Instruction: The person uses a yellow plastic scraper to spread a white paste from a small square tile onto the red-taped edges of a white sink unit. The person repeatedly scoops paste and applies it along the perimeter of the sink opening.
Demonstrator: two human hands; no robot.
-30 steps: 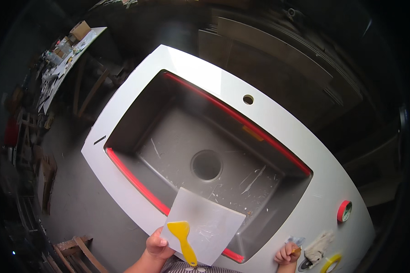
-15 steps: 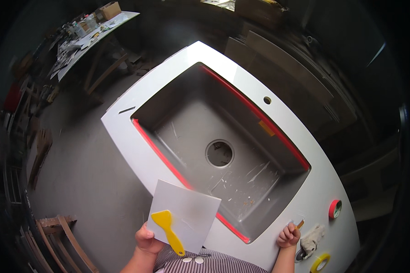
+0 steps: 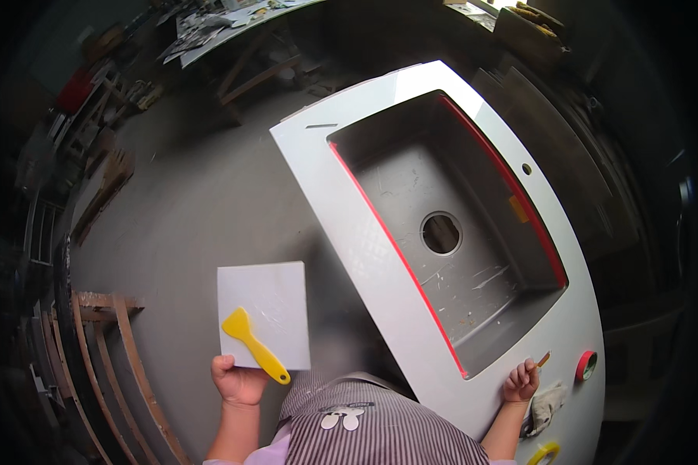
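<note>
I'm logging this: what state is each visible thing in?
Left hand: gripping white board.
White board: held beside countertop.
Yellow scraper: lying on board.
Right hand: closed on brown stick.
Sink: speckled with debris.
Drain hole: uncovered.
Red strips: lining sink.
Red tape roll: on countertop.
Yellow tape roll: on countertop.
Rag: crumpled.

From the middle of the view, a cluttered table (image 3: 240, 29) stands at 11 o'clock, with a diagonal wooden brace (image 3: 260, 80) below its top. A red object (image 3: 76, 89), too dim to identify, is at 10 o'clock. Brown boards (image 3: 115, 186) are at 9, near grey floor (image 3: 194, 198), and a wooden frame (image 3: 132, 349) at 8. Between 1 and 2 sits a brown box (image 3: 522, 35); large flat sheets (image 3: 551, 128) fill the shadows at 2.
</note>
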